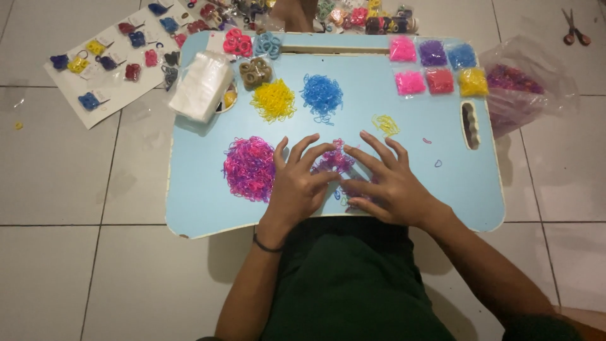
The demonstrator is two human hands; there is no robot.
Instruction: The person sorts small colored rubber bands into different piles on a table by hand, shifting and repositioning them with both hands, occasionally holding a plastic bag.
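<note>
My left hand (298,184) and my right hand (386,183) lie flat, fingers spread, on a light blue lap table (202,196). Between and under their fingertips sits a small pile of pink and purple rubber bands (334,160), which both hands touch. A bigger pink and purple pile (249,167) lies just left of my left hand. Farther back are a yellow pile (273,100), a blue pile (322,93) and a few loose yellow bands (386,124).
Small bags of sorted bands (437,66) line the table's back right. A stack of clear bags (202,85) sits back left. A card of hair accessories (107,60), a plastic bag of bands (517,85) and scissors (574,28) lie on the tiled floor.
</note>
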